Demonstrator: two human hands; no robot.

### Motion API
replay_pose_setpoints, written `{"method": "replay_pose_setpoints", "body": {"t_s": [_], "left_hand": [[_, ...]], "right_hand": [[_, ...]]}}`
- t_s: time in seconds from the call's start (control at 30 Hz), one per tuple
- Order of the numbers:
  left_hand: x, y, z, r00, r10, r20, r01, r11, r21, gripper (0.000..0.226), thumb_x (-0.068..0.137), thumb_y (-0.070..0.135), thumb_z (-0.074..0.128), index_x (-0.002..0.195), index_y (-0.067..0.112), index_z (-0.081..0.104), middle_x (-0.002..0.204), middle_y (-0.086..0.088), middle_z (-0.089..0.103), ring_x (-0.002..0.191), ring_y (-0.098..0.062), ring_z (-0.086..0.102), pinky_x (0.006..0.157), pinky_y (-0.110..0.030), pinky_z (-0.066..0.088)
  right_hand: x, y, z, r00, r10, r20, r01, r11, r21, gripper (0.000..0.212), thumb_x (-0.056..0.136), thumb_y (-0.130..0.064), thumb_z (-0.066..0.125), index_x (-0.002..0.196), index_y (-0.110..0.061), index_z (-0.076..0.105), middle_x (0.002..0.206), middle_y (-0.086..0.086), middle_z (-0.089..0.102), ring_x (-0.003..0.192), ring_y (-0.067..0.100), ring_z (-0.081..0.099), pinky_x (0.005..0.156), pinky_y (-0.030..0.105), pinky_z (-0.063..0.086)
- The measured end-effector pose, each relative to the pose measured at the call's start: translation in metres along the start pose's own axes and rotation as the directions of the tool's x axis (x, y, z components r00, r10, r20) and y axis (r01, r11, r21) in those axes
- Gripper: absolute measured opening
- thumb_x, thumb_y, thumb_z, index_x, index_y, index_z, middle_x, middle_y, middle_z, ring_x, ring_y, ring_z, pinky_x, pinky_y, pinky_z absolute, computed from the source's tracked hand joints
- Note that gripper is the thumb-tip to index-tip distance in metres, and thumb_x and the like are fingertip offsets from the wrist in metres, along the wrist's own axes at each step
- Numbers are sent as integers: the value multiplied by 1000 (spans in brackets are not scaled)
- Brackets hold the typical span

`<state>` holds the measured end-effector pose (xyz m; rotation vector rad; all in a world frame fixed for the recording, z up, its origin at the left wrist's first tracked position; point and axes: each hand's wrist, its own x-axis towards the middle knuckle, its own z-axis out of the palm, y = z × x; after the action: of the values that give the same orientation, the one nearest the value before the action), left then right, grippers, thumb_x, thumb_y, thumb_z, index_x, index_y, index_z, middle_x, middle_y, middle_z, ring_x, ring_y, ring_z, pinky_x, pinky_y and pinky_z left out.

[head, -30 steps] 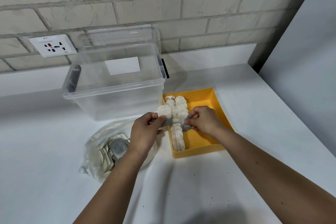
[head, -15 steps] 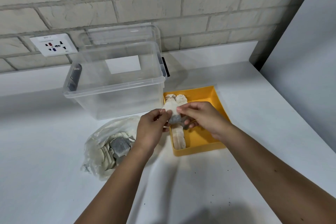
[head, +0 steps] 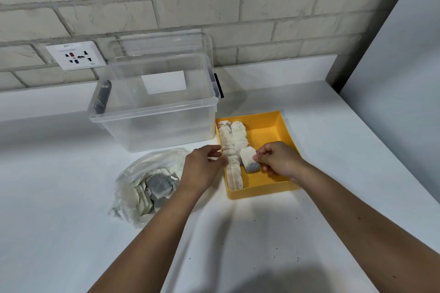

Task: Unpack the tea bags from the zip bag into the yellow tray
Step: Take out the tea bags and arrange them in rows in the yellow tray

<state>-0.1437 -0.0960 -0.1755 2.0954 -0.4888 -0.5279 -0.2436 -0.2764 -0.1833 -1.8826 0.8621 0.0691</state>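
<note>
A: R hand (head: 278, 162): thumb + forefinger pinching one tea bag (head: 248, 159) by its edge, low over the yellow tray (head: 266, 131).
B: What's next to it?
A: Two rows of tea bags (head: 232, 140) just left of the pinch, along the tray's left side.
B: L hand (head: 202, 169)?
A: Further left, at the tray rim, fingers curled. Can't tell if it's holding anything. Zip bag (head: 142, 173) beyond it, more bags inside. Clear bin (head: 154, 121) behind both.

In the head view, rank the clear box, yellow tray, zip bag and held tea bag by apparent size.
1. clear box
2. yellow tray and zip bag: too alike to rank
3. tea bag pinched by the right hand
</note>
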Motion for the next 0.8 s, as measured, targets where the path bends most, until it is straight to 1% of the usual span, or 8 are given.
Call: {"method": "replay_pose_setpoints", "body": {"t_s": [0.07, 0.17, 0.27, 0.4, 0.47, 0.6, 0.7, 0.8], "left_hand": [[0, -1, 1, 1000, -5, 1, 5, 1000, -15, 38, 87, 20, 74, 124, 15, 68, 106, -1, 74, 91, -19, 72, 93, -41, 56], [2, -4, 2, 1000, -14, -6, 14, 999, -29, 37, 87, 19, 74, 123, 16, 68, 101, 2, 73, 87, -17, 72, 92, -41, 57], [3, -5, 2, 1000, -26, -6, 26, 999, -42, 37, 87, 19, 74, 123, 16, 68, 98, 4, 72, 85, -15, 72, 90, -40, 58], [4, -5, 2, 1000, -28, -7, 27, 998, -54, 37, 86, 19, 75, 122, 17, 69, 94, 9, 70, 84, -13, 72, 89, -40, 59], [3, -6, 1, 999, -36, -7, 35, 997, -75, 36, 86, 19, 75, 121, 17, 69, 94, 10, 71, 83, -14, 72, 87, -39, 59], [-2, -2, -12, 999, -44, -20, 38, 976, -216, 30, 88, 12, 72, 118, 12, 71, 95, -1, 76, 84, -19, 75, 77, -29, 62], [-7, 5, -36, 998, -27, -63, 7, 955, -296, 25, 90, 9, 70, 114, 11, 73, 92, -6, 76, 86, -22, 75, 76, -30, 62], [-12, 3, -68, 990, -14, -140, -30, 951, -307, 21, 89, 13, 72, 110, 15, 75, 90, -3, 76, 86, -18, 75, 78, -31, 62]], "right_hand": [[5, 3, 5, 1000, 13, -24, -13, 1000, 13, 8, 92, -19, 65, 91, -11, 64, 69, 11, 66, 54, 18, 57, 57, 29, 52], [10, 2, 10, 998, 26, -54, -22, 996, 85, 11, 90, -16, 68, 94, -6, 64, 75, 14, 71, 60, 22, 66, 66, 32, 59], [12, -1, 12, 999, 29, -36, -25, 993, 115, 14, 87, -13, 71, 95, -3, 64, 79, 15, 73, 64, 23, 69, 67, 31, 61], [15, 0, 14, 999, 21, -50, -18, 998, 57, 19, 84, -16, 74, 95, -4, 64, 77, 12, 74, 64, 22, 70, 63, 27, 59], [15, 0, 14, 997, 6, -74, -4, 1000, 25, 22, 82, -18, 77, 95, -7, 63, 74, 9, 74, 63, 22, 70, 64, 29, 59], [9, -8, 11, 978, -106, -177, 99, 994, -46, 27, 79, -25, 79, 97, -13, 61, 76, 5, 72, 65, 26, 70, 74, 40, 59], [-1, -23, 10, 952, -204, -227, 191, 979, -78, 29, 79, -29, 79, 100, -15, 64, 84, 1, 68, 72, 22, 69, 75, 39, 59], [-16, -44, 17, 945, -249, -211, 258, 966, 19, 24, 79, -26, 79, 97, -17, 67, 84, 0, 68, 72, 19, 68, 67, 32, 59]]}}
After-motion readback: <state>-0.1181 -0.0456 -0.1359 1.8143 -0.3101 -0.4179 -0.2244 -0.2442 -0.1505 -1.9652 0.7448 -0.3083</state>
